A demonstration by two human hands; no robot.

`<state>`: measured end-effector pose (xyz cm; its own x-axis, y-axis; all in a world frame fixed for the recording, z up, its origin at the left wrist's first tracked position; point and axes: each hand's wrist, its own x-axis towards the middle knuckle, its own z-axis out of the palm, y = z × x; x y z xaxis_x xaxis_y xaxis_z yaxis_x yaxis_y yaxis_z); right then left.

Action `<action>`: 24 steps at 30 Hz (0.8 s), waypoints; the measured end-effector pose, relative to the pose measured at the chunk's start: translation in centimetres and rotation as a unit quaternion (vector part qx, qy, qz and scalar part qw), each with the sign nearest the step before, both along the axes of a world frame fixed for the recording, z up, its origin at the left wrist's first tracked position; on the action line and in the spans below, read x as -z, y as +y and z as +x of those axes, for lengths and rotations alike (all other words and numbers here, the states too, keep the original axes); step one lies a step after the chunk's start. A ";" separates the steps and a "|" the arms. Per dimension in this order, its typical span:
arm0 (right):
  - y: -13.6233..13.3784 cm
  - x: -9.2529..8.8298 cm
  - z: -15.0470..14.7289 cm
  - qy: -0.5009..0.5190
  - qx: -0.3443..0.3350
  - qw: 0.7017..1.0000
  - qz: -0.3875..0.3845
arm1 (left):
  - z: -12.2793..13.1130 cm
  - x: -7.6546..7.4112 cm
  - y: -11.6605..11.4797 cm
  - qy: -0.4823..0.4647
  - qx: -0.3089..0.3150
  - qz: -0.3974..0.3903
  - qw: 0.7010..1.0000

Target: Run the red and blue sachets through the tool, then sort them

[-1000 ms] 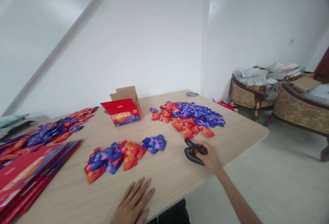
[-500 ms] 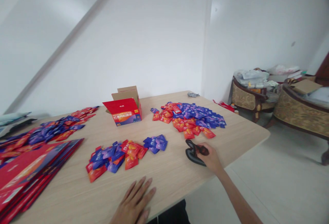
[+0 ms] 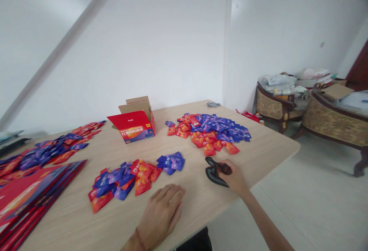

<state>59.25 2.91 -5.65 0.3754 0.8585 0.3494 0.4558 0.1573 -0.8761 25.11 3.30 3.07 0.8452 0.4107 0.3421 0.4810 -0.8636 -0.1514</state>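
Observation:
My right hand (image 3: 234,178) is closed round a black curved device (image 3: 214,176) with a flat lower part; its kind is unclear and the fingers cover some of it. It rests near the table's right front edge. My left hand (image 3: 165,208), with a thin red string at the wrist, is low over the front of the table. Its fingers are loosely bent, with nothing visible in them. Beyond it lie a small group of red and purple sachets (image 3: 115,184) and some purple sachets (image 3: 171,162). A larger sachet pile (image 3: 212,130) spreads behind the black device.
A red printed carton (image 3: 138,130) stands with flaps up near the wall. Flat red cartons (image 3: 37,193) are stacked at left, before more sachets (image 3: 54,149). A grey crumpled item (image 3: 213,104) lies at the far corner. Loaded armchairs (image 3: 336,116) stand at right.
My left hand has moved forward and right, its fingers going from spread flat to bent. The right hand keeps its hold on the black device. The view has shifted slightly.

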 end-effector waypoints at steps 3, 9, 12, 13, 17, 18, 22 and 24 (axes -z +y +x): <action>-0.1 -0.4 -0.2 0.013 -0.005 1.000 -0.002 | 9.4 -3.3 4.9 -0.014 0.022 -0.026 0.999; -0.2 -1.1 -0.5 0.014 -0.003 1.000 -0.004 | 26.7 -4.9 15.5 0.058 0.054 -0.044 0.996; 0.0 -1.2 -0.5 0.011 -0.001 1.000 -0.013 | 31.2 -3.4 18.5 0.103 0.068 -0.050 0.991; 0.0 -1.2 -0.5 0.008 0.000 1.000 -0.014 | 32.3 -2.7 19.2 0.120 0.072 -0.051 0.989; 0.2 -1.2 -0.4 0.006 -0.003 1.000 -0.010 | 34.7 -0.2 21.0 0.173 0.076 -0.051 0.981; 0.2 -1.2 -0.4 0.008 -0.003 1.000 -0.008 | 35.0 0.4 21.3 0.181 0.075 -0.049 0.979; 0.2 -1.2 -0.4 0.009 -0.003 1.000 -0.008 | 35.0 1.6 21.5 0.184 0.072 -0.035 0.980; 0.2 -1.1 -0.4 0.010 -0.005 1.000 -0.008 | 34.3 1.1 21.2 0.169 0.073 -0.026 0.983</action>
